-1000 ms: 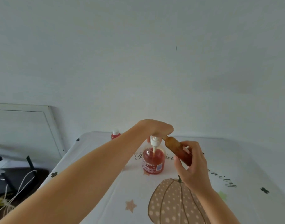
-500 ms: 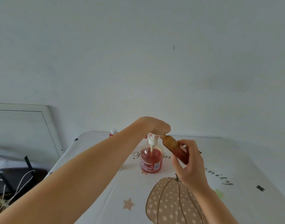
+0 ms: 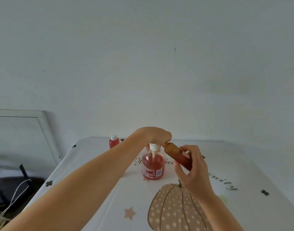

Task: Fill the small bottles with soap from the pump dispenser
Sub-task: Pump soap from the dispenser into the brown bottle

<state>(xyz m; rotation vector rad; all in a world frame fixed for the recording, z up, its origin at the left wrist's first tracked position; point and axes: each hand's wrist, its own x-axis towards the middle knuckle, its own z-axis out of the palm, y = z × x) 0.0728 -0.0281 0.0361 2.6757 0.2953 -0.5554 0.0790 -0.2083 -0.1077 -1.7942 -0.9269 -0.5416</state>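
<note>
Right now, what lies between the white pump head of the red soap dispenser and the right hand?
A small brown translucent bottle, tilted, mouth at the white pump head, lower end gripped by the right hand; the head view shows it.

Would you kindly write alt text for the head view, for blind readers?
A left hand rests on the pump dispenser of red soap while the right hand holds a tilted small amber bottle, its mouth at the pump head. A capped red bottle stands behind on the pumpkin-print tablecloth.
</note>
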